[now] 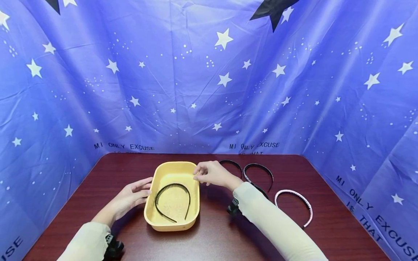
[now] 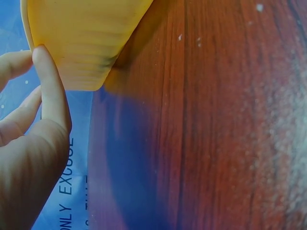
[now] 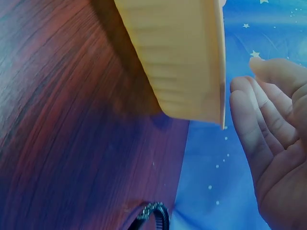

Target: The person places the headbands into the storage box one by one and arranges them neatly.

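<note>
A yellow plastic basin [image 1: 172, 227] stands on the table, and a black toothed headband [image 1: 174, 185] lies inside it. My left hand [image 1: 127, 199] is at the basin's left side, fingers spread. In the left wrist view, the thumb [image 2: 48, 81] meets the basin's outer wall [image 2: 81, 43] just below the rim. My right hand [image 1: 215, 174] is beside the far right rim, fingers loosely bent. The right wrist view shows its fingertips [image 3: 240, 88] a little apart from the rim, with nothing between them and the thumb.
To the right of the basin lie a black headband [image 1: 232, 162], a dark glittery headband [image 1: 261, 165] and a pale pink headband [image 1: 307, 203]. My right forearm partly covers the dark ones. A blue star-printed curtain [image 1: 183, 90] encloses the table [image 1: 107, 174].
</note>
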`<state>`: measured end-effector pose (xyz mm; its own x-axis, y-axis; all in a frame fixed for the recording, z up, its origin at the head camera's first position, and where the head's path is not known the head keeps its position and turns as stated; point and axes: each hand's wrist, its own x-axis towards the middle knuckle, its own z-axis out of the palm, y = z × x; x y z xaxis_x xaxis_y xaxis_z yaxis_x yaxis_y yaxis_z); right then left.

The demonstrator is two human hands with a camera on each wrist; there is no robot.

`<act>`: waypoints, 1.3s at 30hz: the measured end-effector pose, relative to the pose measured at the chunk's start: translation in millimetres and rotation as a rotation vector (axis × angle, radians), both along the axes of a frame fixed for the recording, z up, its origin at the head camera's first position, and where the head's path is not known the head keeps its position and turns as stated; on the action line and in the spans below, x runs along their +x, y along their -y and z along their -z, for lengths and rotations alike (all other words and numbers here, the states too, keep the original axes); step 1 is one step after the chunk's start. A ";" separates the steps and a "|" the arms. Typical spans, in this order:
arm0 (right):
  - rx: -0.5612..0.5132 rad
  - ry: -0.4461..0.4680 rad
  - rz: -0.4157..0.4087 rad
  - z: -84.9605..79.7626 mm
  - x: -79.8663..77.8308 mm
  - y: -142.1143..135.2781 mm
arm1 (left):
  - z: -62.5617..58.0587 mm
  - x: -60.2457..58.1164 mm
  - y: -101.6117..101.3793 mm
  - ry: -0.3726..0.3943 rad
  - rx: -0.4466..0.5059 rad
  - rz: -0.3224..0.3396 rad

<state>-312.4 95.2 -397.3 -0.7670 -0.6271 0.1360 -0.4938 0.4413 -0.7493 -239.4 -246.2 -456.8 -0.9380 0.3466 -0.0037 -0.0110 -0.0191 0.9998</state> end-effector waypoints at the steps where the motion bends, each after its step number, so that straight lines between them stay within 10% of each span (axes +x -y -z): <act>1: 0.002 0.002 0.002 -0.6 0.6 -2.5 | 0.0 -0.2 0.0 0.001 0.001 -0.001; 39: 0.117 -0.013 0.170 0.3 10.0 -132.3 | -3.3 1.9 -1.7 0.017 0.000 -0.011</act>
<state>-302.4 227.5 -397.6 -0.8618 -0.5008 0.0801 -0.4138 0.6029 -0.6821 -237.6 -244.4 -453.5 -0.9417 0.3358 -0.0194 -0.0273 -0.0190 0.9994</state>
